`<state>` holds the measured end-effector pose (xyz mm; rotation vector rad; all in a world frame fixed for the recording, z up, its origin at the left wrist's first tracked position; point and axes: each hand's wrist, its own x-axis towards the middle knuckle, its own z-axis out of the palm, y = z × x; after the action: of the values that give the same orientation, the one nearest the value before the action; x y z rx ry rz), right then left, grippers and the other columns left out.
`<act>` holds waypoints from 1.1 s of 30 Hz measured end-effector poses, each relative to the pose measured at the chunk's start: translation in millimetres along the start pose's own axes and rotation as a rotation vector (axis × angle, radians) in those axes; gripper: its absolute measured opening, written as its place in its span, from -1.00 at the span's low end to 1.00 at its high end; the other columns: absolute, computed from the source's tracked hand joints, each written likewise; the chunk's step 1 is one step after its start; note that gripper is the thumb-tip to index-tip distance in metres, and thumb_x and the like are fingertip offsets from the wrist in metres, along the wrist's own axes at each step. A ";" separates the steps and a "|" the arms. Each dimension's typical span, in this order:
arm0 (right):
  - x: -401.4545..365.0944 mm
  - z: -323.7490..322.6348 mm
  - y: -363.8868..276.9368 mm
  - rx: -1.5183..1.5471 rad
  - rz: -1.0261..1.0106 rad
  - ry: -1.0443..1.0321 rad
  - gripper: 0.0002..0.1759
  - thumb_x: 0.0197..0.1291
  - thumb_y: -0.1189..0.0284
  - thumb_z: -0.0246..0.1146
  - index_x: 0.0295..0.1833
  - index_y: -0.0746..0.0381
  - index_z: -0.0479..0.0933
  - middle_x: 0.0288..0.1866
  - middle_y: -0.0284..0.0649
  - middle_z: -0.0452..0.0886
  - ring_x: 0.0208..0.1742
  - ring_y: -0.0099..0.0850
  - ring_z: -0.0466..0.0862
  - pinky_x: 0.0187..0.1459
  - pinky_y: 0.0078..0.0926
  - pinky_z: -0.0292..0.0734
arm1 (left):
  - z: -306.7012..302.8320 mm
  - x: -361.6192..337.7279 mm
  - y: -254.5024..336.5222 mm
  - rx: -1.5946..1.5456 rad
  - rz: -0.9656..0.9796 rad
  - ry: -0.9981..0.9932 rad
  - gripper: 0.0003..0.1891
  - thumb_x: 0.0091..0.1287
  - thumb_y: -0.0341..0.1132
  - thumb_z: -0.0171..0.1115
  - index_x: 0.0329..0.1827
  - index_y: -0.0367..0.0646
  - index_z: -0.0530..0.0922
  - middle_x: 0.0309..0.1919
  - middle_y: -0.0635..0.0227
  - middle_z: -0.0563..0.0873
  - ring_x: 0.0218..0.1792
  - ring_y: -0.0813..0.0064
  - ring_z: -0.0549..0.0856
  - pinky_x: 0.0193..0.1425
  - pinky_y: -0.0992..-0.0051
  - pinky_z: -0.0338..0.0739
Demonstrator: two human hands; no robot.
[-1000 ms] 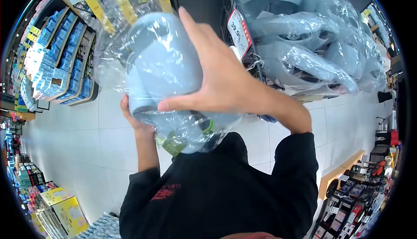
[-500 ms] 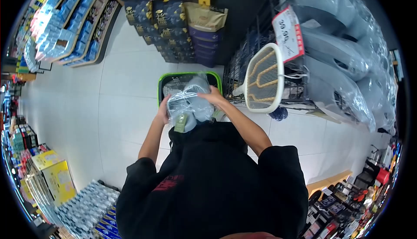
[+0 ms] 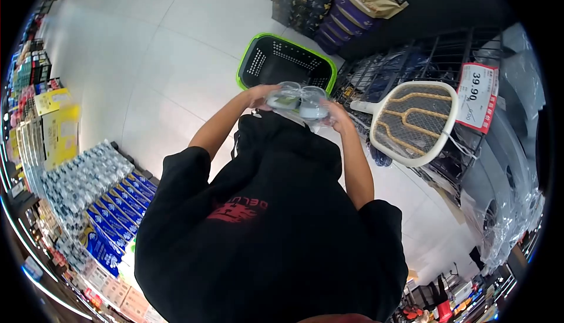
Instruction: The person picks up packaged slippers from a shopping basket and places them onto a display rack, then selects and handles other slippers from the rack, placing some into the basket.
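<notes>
A pair of pale grey slippers (image 3: 311,109) in clear plastic wrap is held in front of my waist, over the near edge of the basket. My left hand (image 3: 259,97) grips the left side of the wrap. On the other side, my right hand (image 3: 339,117) has its fingers closed on the plastic. Just beyond the slippers, a black basket (image 3: 273,59) with a bright green rim stands on the floor, with no goods visible inside it.
An electric fly swatter (image 3: 414,123) hangs from a black wire rack (image 3: 411,59) on the right, near a price sign (image 3: 477,97). Plastic-wrapped grey goods (image 3: 508,170) hang beyond. Stacked bags (image 3: 352,14) stand behind the basket. Blue packs (image 3: 114,214) lie at lower left.
The slippers have been turned and drawn back from above the basket towards my body, so the basket's inside now shows. The view has swung, bringing the swatter nearer.
</notes>
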<state>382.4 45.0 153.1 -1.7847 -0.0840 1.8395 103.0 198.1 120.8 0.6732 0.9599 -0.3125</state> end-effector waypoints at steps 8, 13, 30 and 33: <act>-23.4 -24.6 -0.7 0.450 -0.111 -0.172 -0.53 0.20 0.28 0.36 0.16 0.23 0.47 -0.03 -0.14 0.63 -0.22 -0.34 0.67 -0.34 -0.36 0.60 | 49.4 -87.9 36.6 -0.321 0.337 0.309 -0.05 0.35 0.40 0.00 0.43 -0.37 0.24 0.06 -0.22 0.63 -0.08 0.12 0.75 -0.11 0.34 0.68; -79.1 38.6 -20.7 0.508 -0.368 0.017 -0.48 0.26 0.36 0.32 0.28 0.23 0.35 -0.05 -0.20 0.59 -0.29 -0.43 0.63 -0.40 -0.40 0.59 | 115.8 -122.6 41.3 -0.110 0.422 0.263 -0.12 0.35 0.30 0.13 0.26 -0.51 0.37 -0.09 -0.16 0.70 -0.20 0.19 0.77 -0.17 0.38 0.69; -90.3 36.8 -22.7 0.445 -0.685 0.043 -0.39 0.48 0.11 0.09 0.46 0.24 0.24 0.22 -0.05 0.54 0.27 -0.28 0.51 0.29 -0.18 0.39 | 144.8 -164.8 54.7 0.234 1.035 0.489 -0.88 0.50 -0.38 0.12 -0.17 -0.27 0.48 -0.29 0.32 0.69 -0.20 0.59 0.65 -0.06 0.52 0.53; -92.8 50.1 -59.1 0.381 -0.503 -0.366 -0.35 0.47 -0.05 0.04 0.35 0.28 0.46 0.15 -0.22 0.58 0.11 -0.41 0.53 0.11 -0.48 0.37 | 145.0 -174.9 53.4 0.275 1.036 0.490 -0.87 0.50 -0.38 0.12 -0.18 -0.27 0.48 -0.30 0.31 0.69 -0.21 0.57 0.67 -0.05 0.52 0.54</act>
<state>351.3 71.1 266.9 -1.0387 -0.2751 1.6488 128.9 136.2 344.4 1.4405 0.9032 0.6789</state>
